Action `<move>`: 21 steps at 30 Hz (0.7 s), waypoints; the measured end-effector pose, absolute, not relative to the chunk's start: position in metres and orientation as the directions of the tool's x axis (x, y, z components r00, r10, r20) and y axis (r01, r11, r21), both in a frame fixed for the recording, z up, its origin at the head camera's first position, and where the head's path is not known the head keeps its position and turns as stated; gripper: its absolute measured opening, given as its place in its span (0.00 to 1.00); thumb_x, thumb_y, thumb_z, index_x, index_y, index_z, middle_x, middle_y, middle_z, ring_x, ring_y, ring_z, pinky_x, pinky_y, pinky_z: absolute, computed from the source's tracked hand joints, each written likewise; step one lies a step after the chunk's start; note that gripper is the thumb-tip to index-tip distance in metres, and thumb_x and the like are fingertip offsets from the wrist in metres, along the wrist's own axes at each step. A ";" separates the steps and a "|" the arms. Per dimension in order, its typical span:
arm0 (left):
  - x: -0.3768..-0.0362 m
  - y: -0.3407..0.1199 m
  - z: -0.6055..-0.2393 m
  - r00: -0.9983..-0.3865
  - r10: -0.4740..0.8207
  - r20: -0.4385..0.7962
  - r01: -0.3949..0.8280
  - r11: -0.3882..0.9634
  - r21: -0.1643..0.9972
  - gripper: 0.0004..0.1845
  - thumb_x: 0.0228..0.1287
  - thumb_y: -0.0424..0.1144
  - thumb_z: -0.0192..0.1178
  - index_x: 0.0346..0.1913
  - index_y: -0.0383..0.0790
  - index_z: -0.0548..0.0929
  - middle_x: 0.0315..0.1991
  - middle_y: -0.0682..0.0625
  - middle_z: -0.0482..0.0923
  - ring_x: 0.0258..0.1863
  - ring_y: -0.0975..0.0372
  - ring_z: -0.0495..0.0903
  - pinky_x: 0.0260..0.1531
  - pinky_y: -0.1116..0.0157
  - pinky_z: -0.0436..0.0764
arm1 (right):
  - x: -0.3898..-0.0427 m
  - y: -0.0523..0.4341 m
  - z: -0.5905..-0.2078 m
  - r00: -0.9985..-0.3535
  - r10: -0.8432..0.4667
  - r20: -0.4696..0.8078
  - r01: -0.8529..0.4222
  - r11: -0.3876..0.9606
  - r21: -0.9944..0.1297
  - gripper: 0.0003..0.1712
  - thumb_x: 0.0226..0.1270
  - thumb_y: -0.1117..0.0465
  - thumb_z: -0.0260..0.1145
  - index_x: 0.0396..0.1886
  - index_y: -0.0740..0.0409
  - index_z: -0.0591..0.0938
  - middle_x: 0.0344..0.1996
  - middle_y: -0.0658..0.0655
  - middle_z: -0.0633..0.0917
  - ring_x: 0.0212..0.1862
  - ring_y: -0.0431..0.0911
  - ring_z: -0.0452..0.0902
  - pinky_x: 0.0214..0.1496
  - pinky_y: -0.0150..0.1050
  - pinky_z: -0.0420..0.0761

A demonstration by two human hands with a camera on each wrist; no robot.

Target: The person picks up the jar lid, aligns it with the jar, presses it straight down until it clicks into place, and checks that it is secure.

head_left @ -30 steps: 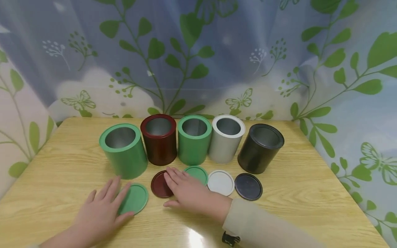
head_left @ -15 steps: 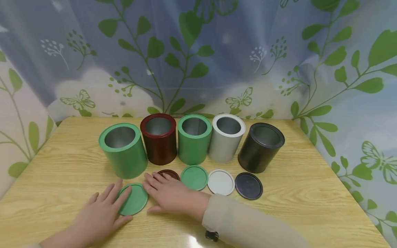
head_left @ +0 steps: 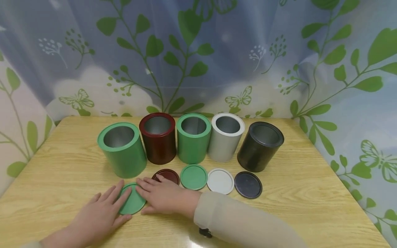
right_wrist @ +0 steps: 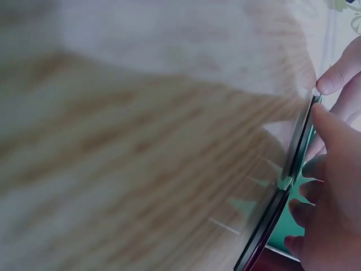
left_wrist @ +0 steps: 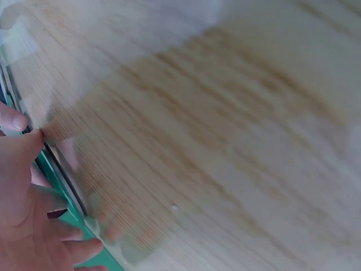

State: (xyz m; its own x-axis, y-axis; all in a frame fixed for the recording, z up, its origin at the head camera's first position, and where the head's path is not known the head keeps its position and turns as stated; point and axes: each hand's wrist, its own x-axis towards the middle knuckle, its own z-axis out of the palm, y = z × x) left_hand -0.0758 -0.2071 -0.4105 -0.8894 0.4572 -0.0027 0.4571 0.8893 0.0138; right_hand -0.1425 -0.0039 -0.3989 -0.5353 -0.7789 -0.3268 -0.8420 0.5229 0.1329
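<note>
1. Large green lid (head_left: 134, 202) lies flat on the table (head_left: 310, 193), directly between the two hands and just in front of the large green tin (head_left: 122, 148).
2. Left hand (head_left: 99, 215): fingers straight and spread, tips resting on the lid's left edge. Right hand (head_left: 162, 197): fingers straight, laid over its right edge. Neither hand pinches it.
3. Handling, judged: thin painted metal, light, stiff, smooth and likely slippery on the glossy wood. It sits too flat to lift from above; best taken by the raised rim, fingertips at opposite edges.
4. Beyond the right hand: dark red lid (head_left: 167, 175), then further lids and open tins.
5. Writing: no brand, label or lettering readable anywhere.
</note>
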 end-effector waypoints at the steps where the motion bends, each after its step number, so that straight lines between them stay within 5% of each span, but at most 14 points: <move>1: -0.076 -0.207 -0.411 -0.887 0.461 -0.006 0.461 0.887 0.018 0.37 0.62 0.62 0.52 0.64 0.37 0.70 0.67 0.37 0.60 0.61 0.44 0.66 0.49 0.41 0.70 | -0.142 -0.005 -0.399 -0.535 -0.776 -0.333 -0.842 0.522 0.138 0.41 0.66 0.31 0.35 0.75 0.42 0.46 0.73 0.43 0.42 0.72 0.36 0.38 0.70 0.41 0.49; 9: -0.078 -0.210 -0.418 -0.865 0.501 -0.021 0.498 0.864 0.076 0.35 0.64 0.59 0.52 0.64 0.34 0.69 0.68 0.42 0.61 0.59 0.42 0.68 0.50 0.46 0.73 | -0.141 -0.012 -0.399 -0.542 -0.760 -0.359 -0.839 0.514 0.178 0.36 0.70 0.35 0.37 0.74 0.38 0.48 0.72 0.38 0.42 0.71 0.33 0.42 0.70 0.39 0.48; 21: -0.080 -0.213 -0.425 -0.821 0.566 0.072 0.569 0.821 0.039 0.29 0.64 0.49 0.57 0.62 0.32 0.72 0.63 0.41 0.68 0.58 0.40 0.68 0.52 0.47 0.71 | -0.142 -0.009 -0.398 -0.478 -0.813 -0.332 -0.878 0.453 0.154 0.32 0.74 0.41 0.37 0.73 0.46 0.54 0.72 0.43 0.50 0.71 0.39 0.46 0.69 0.31 0.50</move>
State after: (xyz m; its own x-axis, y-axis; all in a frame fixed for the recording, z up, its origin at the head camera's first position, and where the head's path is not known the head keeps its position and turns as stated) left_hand -0.0796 -0.2127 -0.4254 -0.8212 0.5661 0.0719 0.5694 0.8211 0.0390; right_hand -0.1416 -0.0088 -0.3977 -0.4781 -0.8131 -0.3321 -0.8780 0.4533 0.1540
